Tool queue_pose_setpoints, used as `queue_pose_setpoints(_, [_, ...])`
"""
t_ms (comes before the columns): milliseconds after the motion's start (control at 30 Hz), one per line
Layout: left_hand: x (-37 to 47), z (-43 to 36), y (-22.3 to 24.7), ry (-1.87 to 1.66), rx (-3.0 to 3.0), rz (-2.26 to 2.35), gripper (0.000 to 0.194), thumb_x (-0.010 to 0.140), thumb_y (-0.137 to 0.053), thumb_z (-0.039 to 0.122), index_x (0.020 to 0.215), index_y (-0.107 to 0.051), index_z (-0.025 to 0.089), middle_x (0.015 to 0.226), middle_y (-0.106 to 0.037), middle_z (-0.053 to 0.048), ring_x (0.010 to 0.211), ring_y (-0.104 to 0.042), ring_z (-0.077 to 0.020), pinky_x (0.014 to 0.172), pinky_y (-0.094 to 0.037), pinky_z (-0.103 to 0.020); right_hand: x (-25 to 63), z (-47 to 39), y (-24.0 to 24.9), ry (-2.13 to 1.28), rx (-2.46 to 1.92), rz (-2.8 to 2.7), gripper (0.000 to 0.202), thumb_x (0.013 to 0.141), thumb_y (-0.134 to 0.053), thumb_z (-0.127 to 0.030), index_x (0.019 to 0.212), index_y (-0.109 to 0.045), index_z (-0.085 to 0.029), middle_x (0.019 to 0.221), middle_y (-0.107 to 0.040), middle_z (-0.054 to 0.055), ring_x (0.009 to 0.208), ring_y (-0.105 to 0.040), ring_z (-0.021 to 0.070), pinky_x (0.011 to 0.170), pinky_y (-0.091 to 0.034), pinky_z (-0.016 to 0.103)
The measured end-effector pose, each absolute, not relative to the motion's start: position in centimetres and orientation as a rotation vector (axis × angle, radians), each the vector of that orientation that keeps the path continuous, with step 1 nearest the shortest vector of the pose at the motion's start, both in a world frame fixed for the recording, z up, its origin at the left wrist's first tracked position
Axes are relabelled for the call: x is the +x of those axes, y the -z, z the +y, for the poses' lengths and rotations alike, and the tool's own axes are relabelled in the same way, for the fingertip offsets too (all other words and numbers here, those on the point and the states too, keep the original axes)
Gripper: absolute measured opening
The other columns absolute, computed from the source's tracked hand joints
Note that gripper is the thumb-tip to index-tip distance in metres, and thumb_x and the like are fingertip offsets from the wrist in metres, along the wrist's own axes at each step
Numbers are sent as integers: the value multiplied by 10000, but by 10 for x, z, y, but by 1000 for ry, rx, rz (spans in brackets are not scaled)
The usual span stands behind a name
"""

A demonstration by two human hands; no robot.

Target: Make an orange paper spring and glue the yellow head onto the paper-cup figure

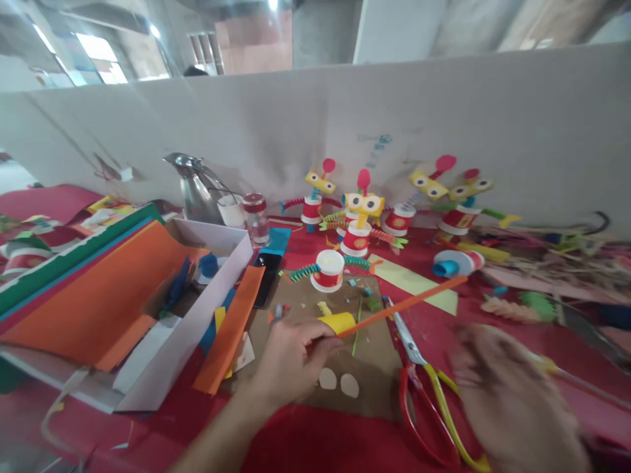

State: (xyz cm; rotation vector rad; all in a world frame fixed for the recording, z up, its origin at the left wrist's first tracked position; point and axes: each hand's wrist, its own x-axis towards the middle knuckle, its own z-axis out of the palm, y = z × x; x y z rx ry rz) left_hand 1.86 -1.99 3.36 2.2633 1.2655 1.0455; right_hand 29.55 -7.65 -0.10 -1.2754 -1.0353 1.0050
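My left hand (pixel 296 355) is closed, pinching a rolled yellow paper tube (pixel 338 323) and a narrow orange paper strip (pixel 409 304) that points up to the right. Smeared by motion, my right hand (pixel 513 394) is at the lower right, beside scissors (pixel 419 368) with red and yellow handles; its fingers are unclear. Beneath my left hand lies a brown board (pixel 374 387) with two pale paper ovals (pixel 350 385) and small scraps on it. A white-and-red paper cup (pixel 328 270) with folded paper arms stands at the board's far edge.
Several paper-cup figures (pixel 363 217) stand along the back wall. On the left are a white box (pixel 197 315) with coloured sheets, a steel jug (pixel 197 190), a glass jar (pixel 256 220) and a phone (pixel 269 279). Paper scraps (pixel 552 263) pile up at right.
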Motion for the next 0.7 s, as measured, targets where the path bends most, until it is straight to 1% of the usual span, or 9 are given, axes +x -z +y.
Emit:
queue_pose_setpoints(67, [21, -23, -32, -1103, 2438, 1200, 165, 876, -541, 178, 779, -675, 178, 683, -675, -12, 642, -601, -124, 622, -428, -258, 257, -72, -10, -1069, -1238, -1024, 340, 729, -718, -483, 1013, -661, -304, 853, -685, 27, 643, -615, 171, 516, -485, 278])
queue_pose_setpoints(133, [23, -28, -29, -1122, 2712, 1119, 180, 880, -507, 139, 896, -681, 182, 760, -699, -28, 711, -628, -141, 716, -447, -299, 224, -64, -16, -1340, -1090, -978, 452, 718, -748, -425, 1118, -622, -257, 845, -671, 35, 686, -606, 162, 567, -486, 270])
queue_pose_setpoints(167, [24, -30, -27, -1116, 2834, 1078, 206, 879, -494, 123, 955, -676, 184, 789, -703, -33, 746, -638, -151, 757, -447, -318, 213, -60, -17, -1404, -1010, -961, 417, 743, -727, -434, 1099, -627, -242, 773, -657, 20, 650, -588, 146, 555, -471, 255])
queue_pose_setpoints(233, [27, -33, -25, -1093, 2932, 1033, 245, 881, -488, 121, 1039, -661, 192, 839, -706, -40, 804, -648, -165, 806, -448, -341, 200, -57, -18, -1445, -974, -872, 319, 777, -700, -416, 1023, -647, -220, 727, -645, 11, 652, -586, 140, 578, -468, 250])
queue_pose_setpoints(333, [31, -35, -26, -1015, 2615, 1118, 230, 900, -512, 227, 1079, -651, 196, 942, -709, -56, 871, -649, -183, 800, -469, -337, 201, -58, -17, -1386, -996, -827, 208, 784, -695, -373, 910, -667, -209, 734, -648, 2, 658, -579, 128, 612, -458, 245])
queue_pose_setpoints(467, [30, -32, -32, -616, 1873, 1056, 328, 927, -453, 385, 844, -680, 163, 786, -705, -31, 738, -643, -149, 681, -487, -269, 213, -55, -16, -1436, -1057, -964, 185, 764, -704, -343, 878, -685, -200, 720, -645, -8, 639, -557, 114, 608, -431, 239])
queue_pose_setpoints(533, [29, -30, -33, -507, 1595, 941, 328, 902, -496, 396, 776, -665, 145, 752, -699, -32, 717, -642, -138, 699, -492, -267, 215, -51, -14, -1451, -1082, -990, 196, 748, -716, -337, 884, -688, -199, 714, -643, -14, 632, -551, 108, 605, -427, 237])
queue_pose_setpoints(633, [31, -27, -29, -508, 1350, 887, 262, 854, -575, 376, 851, -671, 131, 810, -706, -53, 770, -649, -145, 751, -484, -285, 213, -48, -11, -1397, -1118, -1030, 188, 716, -743, -317, 851, -699, -195, 730, -651, -17, 643, -545, 100, 615, -428, 234])
queue_pose_setpoints(700, [34, -26, -25, -532, 1310, 945, 264, 830, -605, 379, 874, -679, 130, 800, -696, -49, 751, -630, -140, 728, -464, -275, 212, -47, -9, -1405, -1130, -1069, 178, 702, -750, -306, 829, -708, -189, 730, -659, -12, 649, -549, 103, 620, -435, 238])
